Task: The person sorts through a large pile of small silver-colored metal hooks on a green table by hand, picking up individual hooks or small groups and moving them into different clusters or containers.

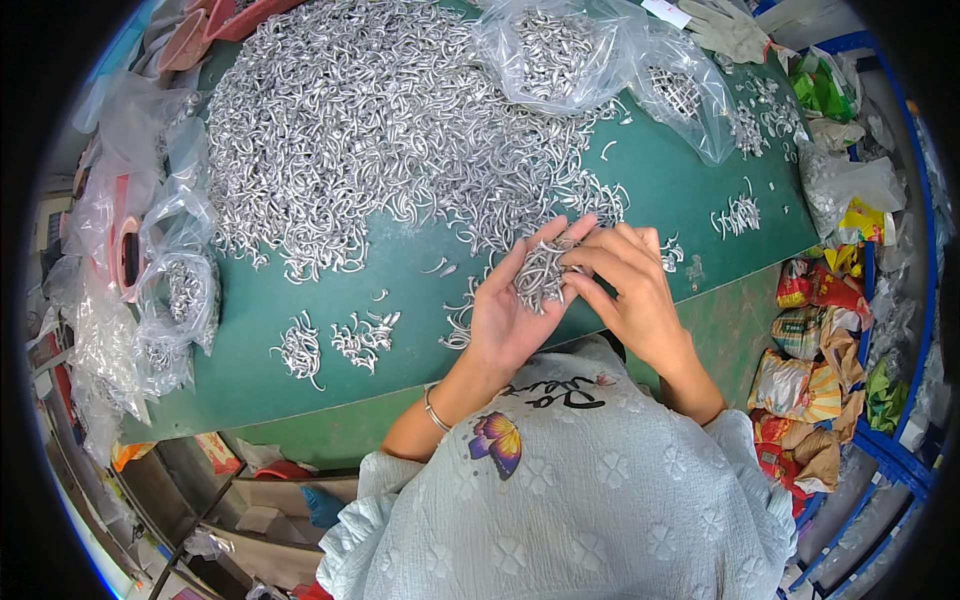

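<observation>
Left hand (507, 315): open, palm up, cradling a bundle of hooks (543, 275) across the fingers. Right hand (628, 290): fingers curled over the bundle's right end, pinching it. Both are held above the green table (400, 300), just below the large hook pile (380, 130). Right fingertips hide part of the bundle; single hooks cannot be counted.

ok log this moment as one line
left hand: palm up, cupping bunch of metal hooks | right hand: fingers picking at bunch | big hook pile behind on green table
</observation>
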Demonstrator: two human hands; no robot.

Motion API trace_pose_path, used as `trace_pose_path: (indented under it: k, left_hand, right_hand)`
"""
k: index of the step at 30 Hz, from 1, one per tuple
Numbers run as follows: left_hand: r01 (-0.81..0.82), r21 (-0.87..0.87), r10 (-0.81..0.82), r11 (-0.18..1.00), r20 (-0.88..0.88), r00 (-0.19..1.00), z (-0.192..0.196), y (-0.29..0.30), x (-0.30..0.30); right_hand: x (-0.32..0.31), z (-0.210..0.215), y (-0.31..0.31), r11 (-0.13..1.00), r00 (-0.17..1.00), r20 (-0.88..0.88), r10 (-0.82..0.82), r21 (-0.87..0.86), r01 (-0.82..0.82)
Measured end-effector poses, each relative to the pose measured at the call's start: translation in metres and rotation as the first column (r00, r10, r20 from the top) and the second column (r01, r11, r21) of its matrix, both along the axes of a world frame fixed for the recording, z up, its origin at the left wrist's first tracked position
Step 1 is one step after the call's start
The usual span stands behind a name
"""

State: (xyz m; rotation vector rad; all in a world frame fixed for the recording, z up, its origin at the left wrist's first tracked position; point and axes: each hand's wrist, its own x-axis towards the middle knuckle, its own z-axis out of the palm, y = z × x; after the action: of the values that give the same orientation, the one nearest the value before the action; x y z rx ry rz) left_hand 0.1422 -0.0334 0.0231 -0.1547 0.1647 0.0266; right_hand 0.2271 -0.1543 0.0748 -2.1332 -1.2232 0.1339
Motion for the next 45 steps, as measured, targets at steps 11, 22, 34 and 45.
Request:
trace_pose_path:
  k: [11,22,34,45]
  left_hand:
    - [0.011,-0.031,-0.012,0.999,-0.059,0.998,0.001,-0.002,-0.001]
    - [0.018,0.008,-0.016,1.0,-0.167,0.986,0.007,-0.002,0.001]
    - [0.114,0.037,-0.098,0.993,-0.305,0.947,-0.003,-0.007,-0.003]
    - [0.234,0.117,-0.184,0.965,-0.332,0.925,-0.009,-0.011,-0.018]
  right_hand:
    - [0.008,0.006,-0.006,0.999,0.955,-0.297,-0.026,0.033,0.037]
    - [0.013,0.007,-0.011,0.992,0.793,-0.601,-0.097,0.008,0.127]
    - [0.053,-0.038,-0.105,0.823,0.742,-0.402,-0.536,-0.053,0.566]
    - [0.044,-0.029,-0.097,0.92,0.918,-0.075,-0.39,-0.066,0.386]
